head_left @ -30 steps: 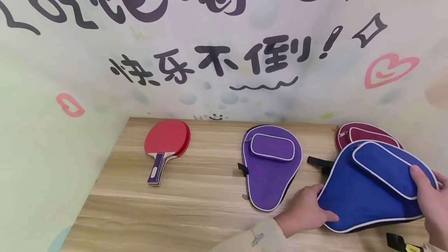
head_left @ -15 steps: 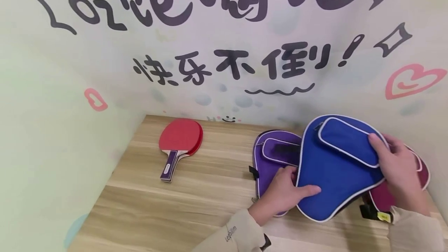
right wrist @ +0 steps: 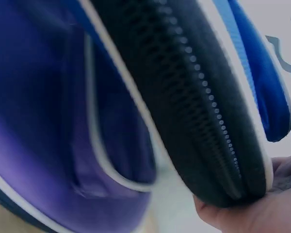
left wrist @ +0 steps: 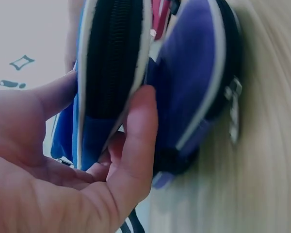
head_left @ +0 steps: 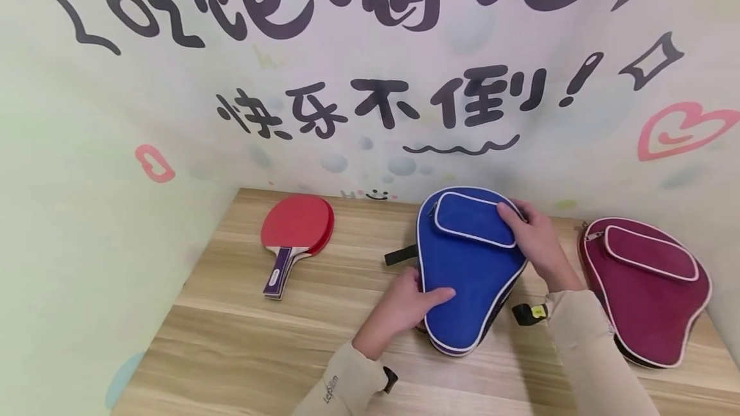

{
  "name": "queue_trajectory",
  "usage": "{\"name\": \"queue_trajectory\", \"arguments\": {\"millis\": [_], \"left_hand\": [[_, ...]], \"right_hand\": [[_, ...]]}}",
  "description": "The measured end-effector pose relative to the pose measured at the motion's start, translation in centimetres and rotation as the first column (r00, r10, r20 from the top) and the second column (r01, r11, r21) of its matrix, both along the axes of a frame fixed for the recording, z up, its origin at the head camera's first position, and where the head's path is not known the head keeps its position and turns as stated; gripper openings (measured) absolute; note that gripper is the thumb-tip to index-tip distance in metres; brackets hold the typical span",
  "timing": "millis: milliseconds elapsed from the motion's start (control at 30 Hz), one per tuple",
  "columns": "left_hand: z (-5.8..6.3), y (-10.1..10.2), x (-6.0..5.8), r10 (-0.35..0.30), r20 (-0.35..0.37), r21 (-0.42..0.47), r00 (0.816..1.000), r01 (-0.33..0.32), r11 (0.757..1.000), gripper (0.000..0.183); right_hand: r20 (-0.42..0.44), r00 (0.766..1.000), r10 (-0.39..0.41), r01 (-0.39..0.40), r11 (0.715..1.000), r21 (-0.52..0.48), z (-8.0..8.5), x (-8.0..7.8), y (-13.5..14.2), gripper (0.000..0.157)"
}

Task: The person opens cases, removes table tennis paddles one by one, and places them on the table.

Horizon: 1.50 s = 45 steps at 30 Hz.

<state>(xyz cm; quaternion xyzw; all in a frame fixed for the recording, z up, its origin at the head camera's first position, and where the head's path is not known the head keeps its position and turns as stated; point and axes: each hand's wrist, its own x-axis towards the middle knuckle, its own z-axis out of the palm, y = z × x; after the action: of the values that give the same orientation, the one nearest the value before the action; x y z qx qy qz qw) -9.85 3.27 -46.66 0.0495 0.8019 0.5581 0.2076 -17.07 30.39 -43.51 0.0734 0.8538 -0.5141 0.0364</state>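
Observation:
A blue table tennis bat case (head_left: 468, 275) with white piping and a front pocket is held between both hands. My left hand (head_left: 399, 303) grips its lower left edge, thumb on the front and fingers behind. On the upper right edge, my right hand (head_left: 537, 242) pinches the case beside the pocket. Directly beneath lies a purple bat case (left wrist: 189, 73), almost wholly hidden in the head view. Both wrist views show a narrow gap between the two cases, and the right wrist view shows the blue one's black zipped side (right wrist: 184, 97).
A maroon bat case (head_left: 647, 300) lies at the right, beside my right forearm. Red table tennis bats (head_left: 295, 230), stacked together, lie at the back left of the wooden table (head_left: 231, 352). A printed wall (head_left: 347, 165) rises behind the table.
Both hands have carried the blue case left, from over the maroon case to above the purple one, turning it more upright. The maroon case is now uncovered. The bats have stayed put.

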Motion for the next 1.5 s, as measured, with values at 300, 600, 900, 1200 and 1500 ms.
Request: {"name": "queue_trajectory", "arguments": {"millis": [300, 600, 900, 1200, 1500], "left_hand": [[-1.6, -0.9, 0.2, -0.023, 0.003, -0.055, 1.000, 0.023, 0.998, 0.063], [-2.4, -1.2, -0.1, -0.030, 0.016, -0.080, 0.999, 0.031, 0.996, 0.073], [-0.8, -1.3, 0.0, -0.044, 0.011, -0.221, 0.999, 0.045, 0.974, 0.081], [1.8, -0.5, 0.3, 0.060, -0.227, -0.398, 0.972, -0.148, 0.905, 0.070], [1.8, 2.7, 1.7, -0.318, -0.527, -0.571, 0.788, -0.052, 0.819, 0.101]], "right_hand": [[-0.004, 1.000, 0.020, -0.019, 0.998, 0.054, -2.4, -0.3, -1.2, 0.083], [-0.007, 0.999, 0.043, -0.042, 0.998, 0.046, -3.2, -0.3, -1.4, 0.084], [0.030, 0.998, 0.048, -0.049, 0.998, 0.044, -3.3, -0.2, -1.2, 0.088], [0.042, 0.998, 0.051, -0.053, 0.998, 0.045, -3.2, 0.0, -1.4, 0.088], [0.048, 0.998, 0.048, -0.051, 0.997, 0.064, -3.1, 0.2, -1.6, 0.091]]}}
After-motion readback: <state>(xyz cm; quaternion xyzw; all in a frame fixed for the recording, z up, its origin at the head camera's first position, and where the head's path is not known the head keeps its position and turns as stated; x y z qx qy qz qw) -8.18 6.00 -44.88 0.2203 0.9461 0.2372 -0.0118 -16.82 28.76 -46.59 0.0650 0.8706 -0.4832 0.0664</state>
